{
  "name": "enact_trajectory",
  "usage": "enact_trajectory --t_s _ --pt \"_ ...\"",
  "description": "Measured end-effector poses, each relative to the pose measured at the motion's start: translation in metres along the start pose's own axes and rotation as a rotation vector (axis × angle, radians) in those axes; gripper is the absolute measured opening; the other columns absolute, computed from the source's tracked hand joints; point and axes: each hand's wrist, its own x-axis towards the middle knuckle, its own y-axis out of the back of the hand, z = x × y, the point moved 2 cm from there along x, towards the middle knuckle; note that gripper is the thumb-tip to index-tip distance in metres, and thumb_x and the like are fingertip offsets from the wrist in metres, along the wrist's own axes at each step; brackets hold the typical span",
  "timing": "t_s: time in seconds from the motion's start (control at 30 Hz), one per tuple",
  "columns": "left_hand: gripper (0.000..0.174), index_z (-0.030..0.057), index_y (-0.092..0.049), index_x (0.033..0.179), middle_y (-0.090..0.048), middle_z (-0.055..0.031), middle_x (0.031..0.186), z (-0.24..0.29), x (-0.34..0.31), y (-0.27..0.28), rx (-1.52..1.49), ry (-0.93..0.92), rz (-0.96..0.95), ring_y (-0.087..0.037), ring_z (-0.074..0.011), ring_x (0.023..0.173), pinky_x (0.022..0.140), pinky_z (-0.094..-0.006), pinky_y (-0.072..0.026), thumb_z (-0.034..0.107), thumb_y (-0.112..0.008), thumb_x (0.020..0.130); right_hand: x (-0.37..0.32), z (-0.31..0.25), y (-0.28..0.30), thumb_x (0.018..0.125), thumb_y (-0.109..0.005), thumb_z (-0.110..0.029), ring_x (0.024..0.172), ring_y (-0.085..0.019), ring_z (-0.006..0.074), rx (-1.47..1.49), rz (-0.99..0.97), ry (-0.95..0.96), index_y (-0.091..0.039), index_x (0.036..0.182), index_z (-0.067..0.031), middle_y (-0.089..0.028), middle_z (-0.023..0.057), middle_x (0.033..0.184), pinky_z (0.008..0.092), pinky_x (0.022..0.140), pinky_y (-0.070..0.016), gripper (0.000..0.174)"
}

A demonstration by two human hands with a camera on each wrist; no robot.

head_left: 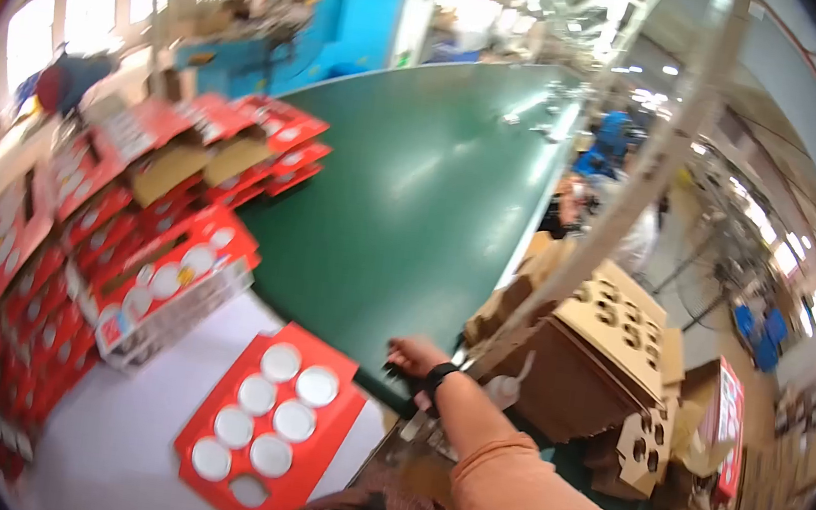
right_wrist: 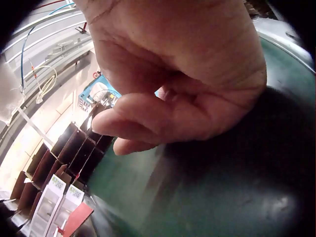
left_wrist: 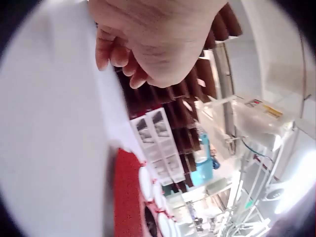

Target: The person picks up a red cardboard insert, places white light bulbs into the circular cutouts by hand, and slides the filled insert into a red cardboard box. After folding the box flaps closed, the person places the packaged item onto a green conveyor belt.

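Observation:
My right hand (head_left: 414,356) hovers at the near end of the green conveyor belt (head_left: 405,194), its fingers loosely curled around nothing. The right wrist view shows the same hand (right_wrist: 182,84) above the belt, with its shadow on the green surface. In the left wrist view my left hand (left_wrist: 153,44) hangs over the white tabletop (left_wrist: 54,123), fingers slightly bent and holding nothing; the head view does not include it. A red box (head_left: 263,422) with rows of white discs in round cut-outs lies on the table, one cut-out at its near end looking different.
Stacked red cartons (head_left: 31,293) rise along the left, with a white-sided red carton (head_left: 174,279) beside them. At right, brown cardboard boxes (head_left: 566,374) with holed tops stand behind a slanting metal post (head_left: 625,209). A white bottle (head_left: 505,389) stands near my right forearm.

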Motion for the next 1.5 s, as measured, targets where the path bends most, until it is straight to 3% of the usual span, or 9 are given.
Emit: enact_trajectory --t_s 0.07,0.1,0.23,0.57,0.63,0.8,1.17,1.37,1.5 --pt "0.02 -0.0025 -0.047 0.071 -0.047 -0.0163 0.074 -0.049 -0.036 -0.033 -0.01 0.17 0.006 -0.046 -0.0314 0.07 0.066 -0.0413 -0.0388 0.014 -0.053 0.081 0.006 0.001 0.015 0.087 -0.054 -0.013 0.042 -0.048 0.0103 0.206 -0.159 -0.163 -0.058 0.075 -0.0009 -0.06 0.0094 0.062 0.0206 0.036 -0.0354 0.017" --pt "0.018 -0.0024 -0.05 0.074 -0.05 -0.016 0.075 -0.013 -0.043 -0.024 -0.004 0.195 -0.043 -0.048 -0.03 0.072 0.066 -0.0397 -0.0398 0.014 -0.054 0.081 -0.04 -0.024 -0.013 0.088 -0.052 -0.012 0.04 -0.028 0.0027 0.141 -0.058 -0.196 -0.044 0.068 -0.0107 -0.031 -0.0061 0.053 0.0165 0.032 -0.0223 0.022" --pt "0.018 0.0031 -0.052 0.066 -0.052 -0.0133 0.066 0.03 -0.038 -0.02 0.115 0.087 0.028 -0.051 -0.0319 0.062 0.056 -0.0419 -0.0403 0.013 -0.057 0.081 -0.038 -0.028 -0.007 0.091 -0.053 -0.024 0.04 -0.044 0.0046 -0.088 -0.027 -0.17 -0.053 0.074 -0.0087 -0.055 -0.0016 0.056 0.0152 0.034 -0.0299 0.022" --pt "0.017 0.0076 -0.049 0.06 -0.051 -0.0089 0.063 0.035 -0.026 -0.023 0.287 0.022 0.103 -0.05 -0.0305 0.056 0.048 -0.0411 -0.0378 0.012 -0.058 0.074 -0.031 -0.024 -0.003 0.092 -0.053 -0.025 0.041 -0.042 0.004 -0.094 -0.023 -0.183 -0.053 0.077 -0.0091 -0.054 -0.0012 0.059 0.0152 0.034 -0.0298 0.022" --pt "0.014 0.007 -0.049 0.06 -0.05 -0.0098 0.062 0.029 -0.024 -0.033 0.299 -0.019 0.15 -0.05 -0.0313 0.057 0.049 -0.0426 -0.0382 0.008 -0.057 0.071 -0.028 -0.021 -0.006 0.096 -0.044 -0.02 0.041 -0.03 0.0013 0.089 -0.158 -0.285 -0.044 0.074 -0.0128 -0.035 -0.0083 0.056 0.0146 0.033 -0.0226 0.024" --pt "0.014 0.0052 -0.048 0.065 -0.051 -0.0108 0.068 0.03 -0.028 -0.037 0.25 -0.008 0.101 -0.051 -0.0317 0.063 0.054 -0.0431 -0.0394 0.009 -0.054 0.077 -0.044 -0.021 -0.015 0.092 -0.053 -0.022 0.044 -0.047 0.0063 -0.095 -0.007 -0.141 -0.056 0.077 -0.0075 -0.054 -0.0014 0.059 0.0165 0.036 -0.0327 0.021" --pt "0.02 0.0041 -0.045 0.063 -0.049 -0.0105 0.066 0.029 -0.027 -0.037 0.341 0.022 0.105 -0.05 -0.0308 0.061 0.051 -0.0421 -0.039 0.011 -0.055 0.079 -0.037 -0.031 -0.018 0.089 -0.055 -0.025 0.044 -0.051 0.0085 -0.089 -0.02 -0.126 -0.057 0.082 -0.0043 -0.062 0.004 0.064 0.02 0.037 -0.0361 0.022" --pt "0.022 0.004 -0.042 0.061 -0.047 -0.0113 0.064 0.027 -0.028 -0.039 0.337 0.005 0.093 -0.049 -0.0307 0.06 0.05 -0.0428 -0.0357 0.009 -0.055 0.078 0.039 -0.081 0.002 0.088 -0.058 -0.028 0.047 -0.052 0.0124 -0.014 0.336 0.385 -0.056 0.097 -0.0027 -0.062 0.0109 0.072 0.0252 0.039 -0.0386 0.027" --pt "0.02 0.0026 -0.041 0.062 -0.045 -0.0139 0.064 0.015 -0.031 -0.041 0.343 -0.004 0.092 -0.046 -0.0333 0.059 0.052 -0.0449 -0.0337 0.006 -0.054 0.077 0.083 -0.135 0.03 0.075 -0.068 -0.036 0.097 -0.062 0.0353 -0.61 0.796 0.571 -0.051 0.122 0.0042 -0.061 0.024 0.109 0.0405 0.084 -0.0486 0.064"
